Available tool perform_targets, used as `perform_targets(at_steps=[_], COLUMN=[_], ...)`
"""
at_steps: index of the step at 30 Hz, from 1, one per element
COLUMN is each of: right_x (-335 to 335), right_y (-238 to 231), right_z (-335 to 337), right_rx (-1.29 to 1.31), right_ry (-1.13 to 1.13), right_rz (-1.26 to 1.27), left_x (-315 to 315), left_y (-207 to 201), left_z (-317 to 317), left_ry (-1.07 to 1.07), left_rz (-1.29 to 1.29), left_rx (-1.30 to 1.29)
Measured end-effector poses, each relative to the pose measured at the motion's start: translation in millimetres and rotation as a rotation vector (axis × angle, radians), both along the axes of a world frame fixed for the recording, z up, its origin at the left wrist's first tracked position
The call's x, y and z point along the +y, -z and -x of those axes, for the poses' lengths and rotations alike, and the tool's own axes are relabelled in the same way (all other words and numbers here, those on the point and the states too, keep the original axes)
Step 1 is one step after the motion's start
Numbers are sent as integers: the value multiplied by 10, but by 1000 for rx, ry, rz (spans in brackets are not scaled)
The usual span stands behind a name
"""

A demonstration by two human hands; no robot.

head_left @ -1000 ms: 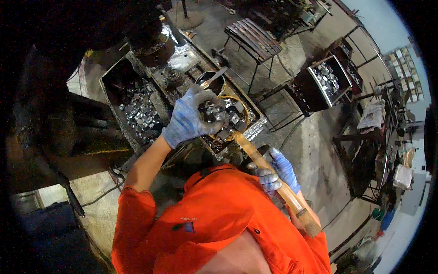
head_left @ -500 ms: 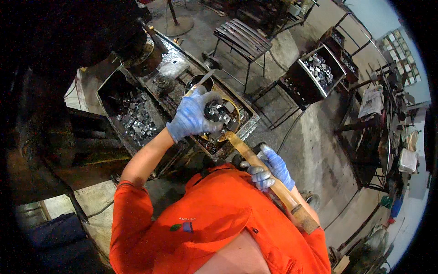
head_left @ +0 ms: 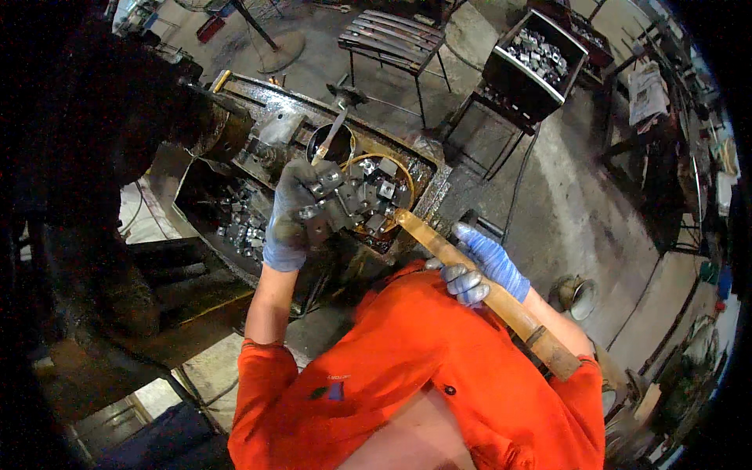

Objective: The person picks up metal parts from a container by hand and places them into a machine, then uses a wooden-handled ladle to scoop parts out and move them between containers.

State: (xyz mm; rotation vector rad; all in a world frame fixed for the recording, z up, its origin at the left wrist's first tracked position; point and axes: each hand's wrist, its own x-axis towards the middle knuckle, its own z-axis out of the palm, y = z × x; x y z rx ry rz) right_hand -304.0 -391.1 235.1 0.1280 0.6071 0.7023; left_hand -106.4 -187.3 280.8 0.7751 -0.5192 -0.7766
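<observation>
My left hand (head_left: 288,213), in a stained blue-grey glove, is turned palm up and cradles several small grey metal blocks (head_left: 333,196). Right beside it is a round, yellow-rimmed container (head_left: 411,182) with more metal blocks (head_left: 386,189) in it. My right hand (head_left: 486,270), gloved alike, has its fingers wrapped round a long, flat, yellowish-brown handle (head_left: 509,309). This handle's far end meets the yellow rim; whether they are joined I cannot tell. Beyond my left hand, a brush-like tool (head_left: 333,135) leans in a dark round pot (head_left: 319,141).
A bin (head_left: 182,205) of metal blocks stands left of the greasy machine bed (head_left: 427,205). Farther off are a rack of metal bars (head_left: 392,35) and a raised tray (head_left: 501,82) heaped with blocks. Dark machinery (head_left: 86,157) fills the left side.
My left hand has turned from palm down over the container to palm up beside it, and metal blocks now show in it. My right hand keeps its hold on the handle. The view has shifted.
</observation>
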Motion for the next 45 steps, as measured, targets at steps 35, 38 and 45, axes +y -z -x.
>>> perform_targets(at_steps=[35,38,45], right_x=[178,158,146], right_y=[-167,-155,-156], right_z=[-121,-122,-110], right_rx=[-30,-11,-16], right_ry=[2,5,9], right_rz=[32,1,-15], left_x=[-704,-613,-493], left_y=[190,253,324], left_z=[13,15,-23], left_ry=[185,85,-90], left_rz=[-1380,-1308,-1163], left_rx=[-1814,-1878,-1863])
